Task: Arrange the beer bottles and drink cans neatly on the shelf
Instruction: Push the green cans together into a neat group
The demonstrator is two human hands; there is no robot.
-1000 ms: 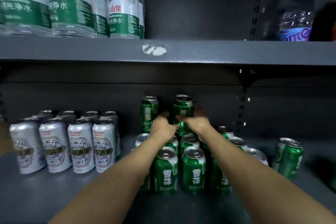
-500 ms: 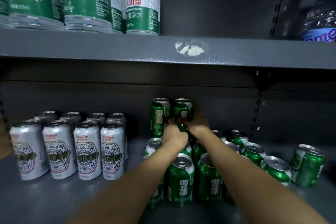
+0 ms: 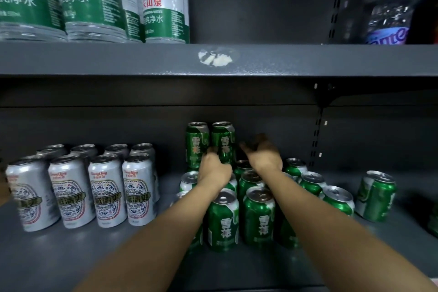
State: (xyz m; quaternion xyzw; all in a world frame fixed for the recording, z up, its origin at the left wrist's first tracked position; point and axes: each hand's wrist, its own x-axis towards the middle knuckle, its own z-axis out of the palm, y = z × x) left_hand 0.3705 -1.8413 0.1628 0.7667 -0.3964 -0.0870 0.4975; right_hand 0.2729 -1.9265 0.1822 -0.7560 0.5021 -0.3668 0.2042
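The left hand (image 3: 214, 168) reaches to the back of the lower shelf (image 3: 71, 256), its fingers curled at the base of the 2 stacked green cans (image 3: 211, 142); the hand hides its own grip, so I cannot tell whether it grasps one. The right hand (image 3: 263, 153) hangs released just at 3 o'clock of that pair, fingers spread, touching nothing. Both forearms cover part of the green can cluster (image 3: 258, 216) below; about 11 tops show, more may be hidden. 1 lone green can (image 3: 376, 197) stands apart at 3 o'clock. At 9 o'clock stand 8 silver cans (image 3: 83, 187), 4 in front, 4 half hidden behind. At 11 o'clock, the water bottles (image 3: 94, 0) are cut off at the top.
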